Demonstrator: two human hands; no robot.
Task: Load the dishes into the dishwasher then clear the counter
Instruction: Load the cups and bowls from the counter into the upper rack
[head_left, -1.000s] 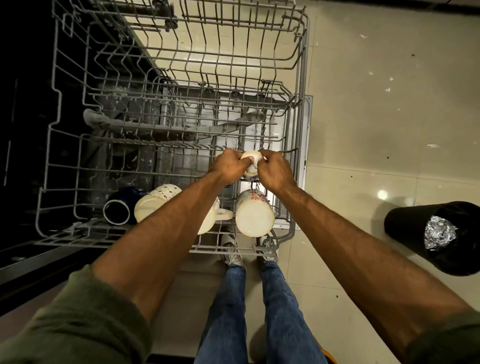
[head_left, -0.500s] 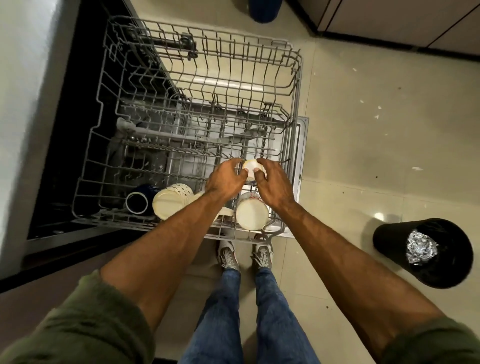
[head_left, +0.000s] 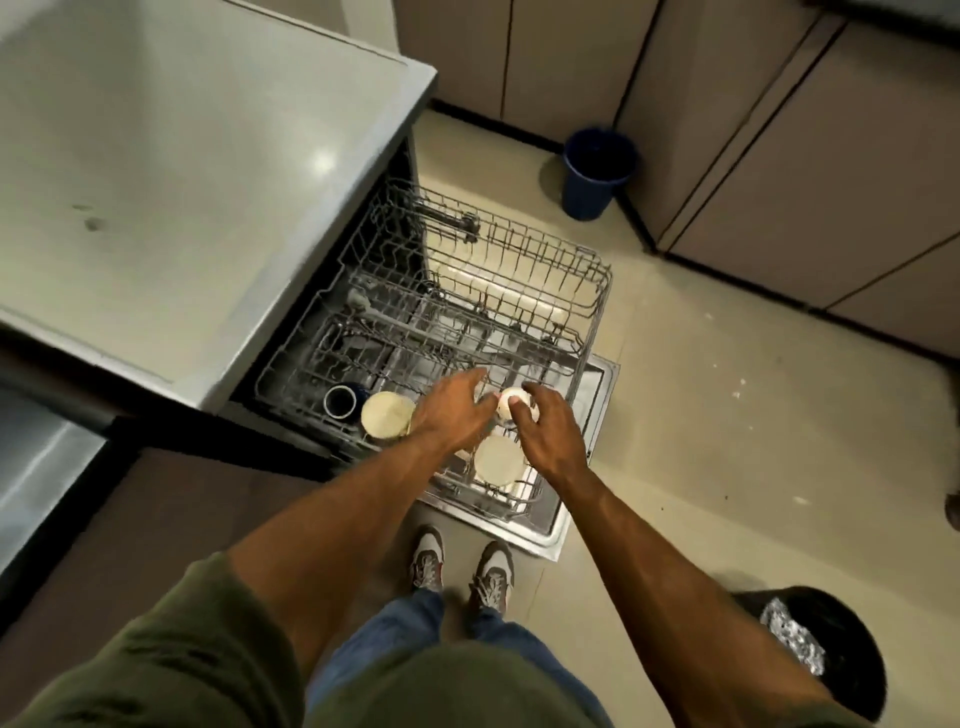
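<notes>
The dishwasher's wire rack (head_left: 592, 312) is pulled out over the open door (head_left: 600, 395). At its near end lie a dark blue mug (head_left: 340, 401), a cream mug (head_left: 387, 413) and a second cream mug (head_left: 497, 460), all on their sides. A small white cup (head_left: 505, 401) sits just beyond the second cream mug. My right hand (head_left: 548, 428) holds this cup, thumb against its near side and fingers curved over it. My left hand (head_left: 454, 410) is just left of the cup, fingers stretched forward over the rack wires and holding nothing.
A grey counter (head_left: 208, 182) overhangs the dishwasher on the left. A blue bucket (head_left: 597, 176) stands by the cabinets (head_left: 779, 156) at the back. A black bin (head_left: 831, 654) with crumpled foil in it stands on the floor at lower right. My feet are just before the door.
The view has risen and pulled back, so the counter and cabinets now show. My left hand has let go of the small white cup and straightened; my right hand still holds it.
</notes>
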